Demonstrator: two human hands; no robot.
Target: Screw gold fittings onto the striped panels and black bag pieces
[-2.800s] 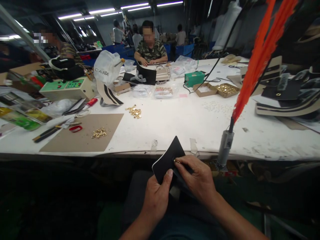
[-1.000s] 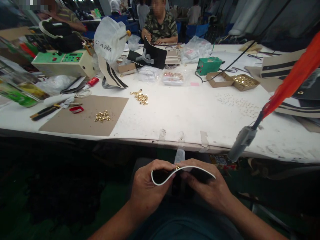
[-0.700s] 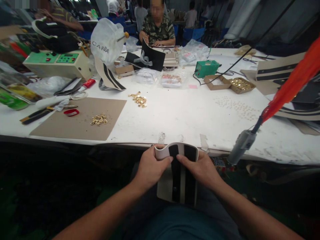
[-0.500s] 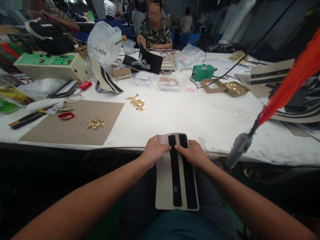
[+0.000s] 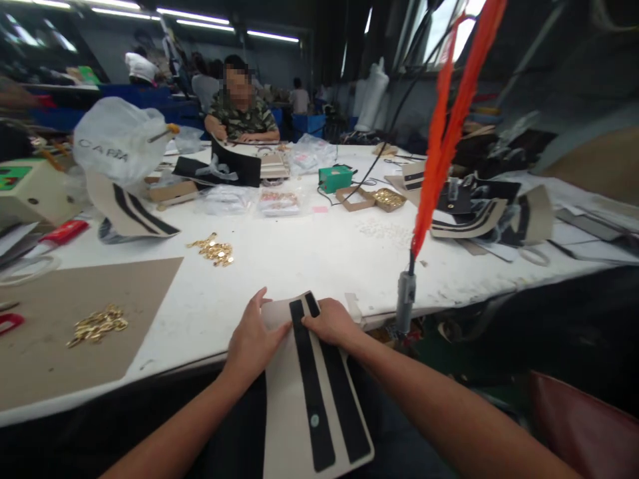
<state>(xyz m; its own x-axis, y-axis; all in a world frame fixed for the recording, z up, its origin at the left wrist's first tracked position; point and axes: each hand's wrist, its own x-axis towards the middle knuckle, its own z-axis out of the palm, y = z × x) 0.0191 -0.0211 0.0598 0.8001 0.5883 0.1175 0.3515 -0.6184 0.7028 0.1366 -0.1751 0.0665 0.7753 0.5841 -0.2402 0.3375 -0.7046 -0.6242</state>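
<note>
A flexible beige panel with two black strips and a small round metal stud slopes from the table edge down over my lap. My left hand holds its upper left edge, thumb on the face beside the left strip, one fingertip sticking up past the edge. My right hand grips the upper right edge, its thumb pressed on the left strip near the top. The fingers behind the panel are hidden.
Gold metal fittings lie on the white table, and more on brown card. A grey tool hangs by an orange cord at right. Similar panels are stacked beyond it. A person sits opposite.
The view has swung right and up, so the table things sit further left. The panel now leans, its top tipped left. My left fingers have spread a little; both hands stay on the panel.
</note>
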